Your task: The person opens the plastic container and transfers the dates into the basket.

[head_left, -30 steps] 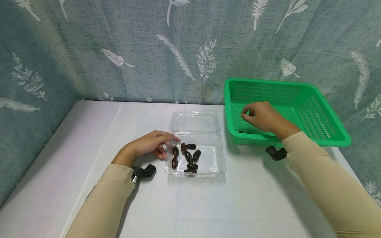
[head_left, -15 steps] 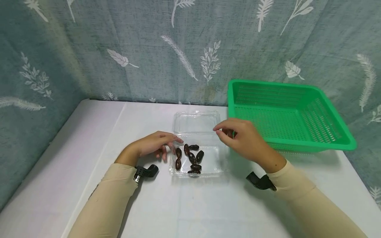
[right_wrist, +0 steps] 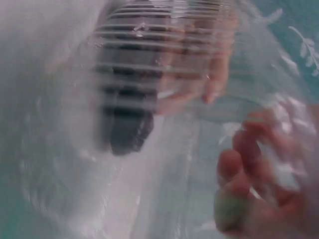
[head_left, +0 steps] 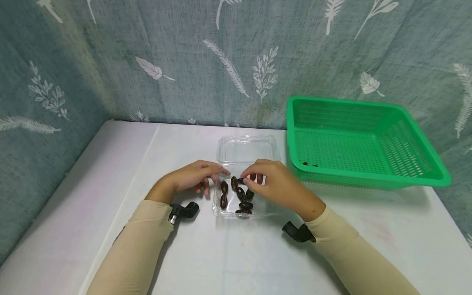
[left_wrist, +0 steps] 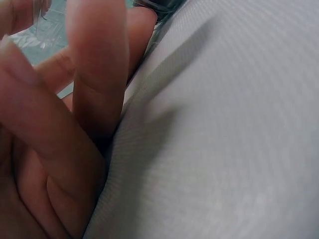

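Pictured at a white-covered desk (head_left: pixel 258 254): right hand (head_left: pixel 274 184) over the open clear plastic clamshell box (head_left: pixel 246 180), fingertips curled down onto the far date (head_left: pixel 240 180) of a small cluster, apparently pinching it, though the grip itself hidden under the knuckles. Left hand (head_left: pixel 191 178) resting against the box's left wall, fingers relaxed and nearly straight, steadying rather than gripping. Remaining dates (head_left: pixel 236 196) lying directly below and just left of the right hand, closer to it than to the left; most with long axes running roughly toward and away from the person, a couple slanted. Dark brown, glossy, wrinkled ovals against thin, ribbed, see-through plastic, lid hinged flat behind the tray. Green plastic basket (head_left: pixel 368 180) with slotted walls well to the right, two dark dates (head_left: pixel 309 164) on its floor near the left wall. Beige sleeves on both arms; teal leaf-print cloth (head_left: pixel 147 61) behind.
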Motion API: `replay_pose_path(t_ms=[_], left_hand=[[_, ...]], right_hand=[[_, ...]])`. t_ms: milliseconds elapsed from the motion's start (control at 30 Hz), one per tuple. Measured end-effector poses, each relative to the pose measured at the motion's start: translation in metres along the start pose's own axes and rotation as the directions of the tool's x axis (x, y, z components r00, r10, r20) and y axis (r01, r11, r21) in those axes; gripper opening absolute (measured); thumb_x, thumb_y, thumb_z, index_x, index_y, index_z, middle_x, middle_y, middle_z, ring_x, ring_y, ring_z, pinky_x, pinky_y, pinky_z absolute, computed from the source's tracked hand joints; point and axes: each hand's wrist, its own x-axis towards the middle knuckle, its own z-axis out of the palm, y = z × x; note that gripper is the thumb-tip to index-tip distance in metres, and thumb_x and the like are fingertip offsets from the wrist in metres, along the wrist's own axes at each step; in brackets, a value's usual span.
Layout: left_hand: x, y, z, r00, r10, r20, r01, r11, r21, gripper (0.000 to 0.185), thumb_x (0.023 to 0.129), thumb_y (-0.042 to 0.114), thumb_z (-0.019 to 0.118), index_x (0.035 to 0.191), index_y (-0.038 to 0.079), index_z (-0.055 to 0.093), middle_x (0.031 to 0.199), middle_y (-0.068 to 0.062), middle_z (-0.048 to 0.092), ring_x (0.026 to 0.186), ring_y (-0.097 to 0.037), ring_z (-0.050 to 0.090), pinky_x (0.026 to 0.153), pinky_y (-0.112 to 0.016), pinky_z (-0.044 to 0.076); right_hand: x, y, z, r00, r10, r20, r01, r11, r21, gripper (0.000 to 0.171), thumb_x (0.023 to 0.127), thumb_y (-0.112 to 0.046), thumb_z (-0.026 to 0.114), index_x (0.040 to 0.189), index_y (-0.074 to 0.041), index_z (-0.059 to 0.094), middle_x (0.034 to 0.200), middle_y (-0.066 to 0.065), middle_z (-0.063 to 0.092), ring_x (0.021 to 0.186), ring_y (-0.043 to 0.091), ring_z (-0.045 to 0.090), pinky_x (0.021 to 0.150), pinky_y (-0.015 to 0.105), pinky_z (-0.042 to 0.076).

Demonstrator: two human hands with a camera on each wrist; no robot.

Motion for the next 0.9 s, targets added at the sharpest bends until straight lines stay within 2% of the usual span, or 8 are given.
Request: replay_pose_path(t_ms=[133, 433, 667, 900], left_hand=[[0.001, 0.001, 0.001, 1.0, 0.005, 0.009, -0.005, 1.0, -0.006, 0.045, 0.107, 0.047, 0.038, 0.134, 0.021, 0.063, 0.1, -0.011, 0.059, 0.059, -0.019, 0.065, 0.05, -0.026, 0.046], [0.001, 0.002, 0.0, 1.0, 0.005, 0.008, -0.005, 1.0, -0.015, 0.046, 0.107, 0.046, 0.038, 0.135, 0.019, 0.063, 0.1, -0.011, 0.056, 0.059, -0.018, 0.066, 0.051, -0.025, 0.047], [0.001, 0.005, -0.001, 1.0, 0.005, 0.012, -0.005, 1.0, -0.005, 0.047, 0.107, 0.048, 0.038, 0.135, 0.02, 0.063, 0.101, -0.011, 0.057, 0.06, -0.018, 0.066, 0.053, -0.025, 0.048], [0.0, 0.005, 0.0, 1.0, -0.005, 0.005, 0.005, 1.0, -0.009, 0.045, 0.107, 0.046, 0.038, 0.135, 0.02, 0.063, 0.101, -0.01, 0.056, 0.06, -0.017, 0.066, 0.053, -0.025, 0.048]], right_hand=[[0.001, 0.006, 0.009, 0.999, 0.009, 0.04, -0.009, 1.0, -0.002, 0.011, 0.09, -0.01, 0.072, 0.1, -0.01, 0.077, 0.084, -0.005, 0.067, 0.076, 0.009, 0.059, 0.065, 0.022, 0.05], [0.001, 0.018, 0.014, 0.994, 0.073, 0.087, -0.06, 0.988, -0.14, 0.015, 0.09, -0.008, 0.071, 0.104, -0.009, 0.077, 0.087, -0.001, 0.068, 0.076, 0.01, 0.061, 0.067, 0.022, 0.051], [0.001, 0.02, 0.01, 0.985, 0.069, 0.155, -0.027, 0.966, -0.257, 0.02, 0.089, -0.003, 0.069, 0.105, -0.009, 0.078, 0.091, 0.002, 0.069, 0.072, 0.01, 0.053, 0.067, 0.024, 0.047], [0.0, 0.019, 0.013, 0.971, 0.078, 0.227, 0.005, 0.939, -0.344, 0.025, 0.087, -0.002, 0.069, 0.107, -0.013, 0.078, 0.092, 0.0, 0.068, 0.079, 0.013, 0.063, 0.073, 0.031, 0.054]])
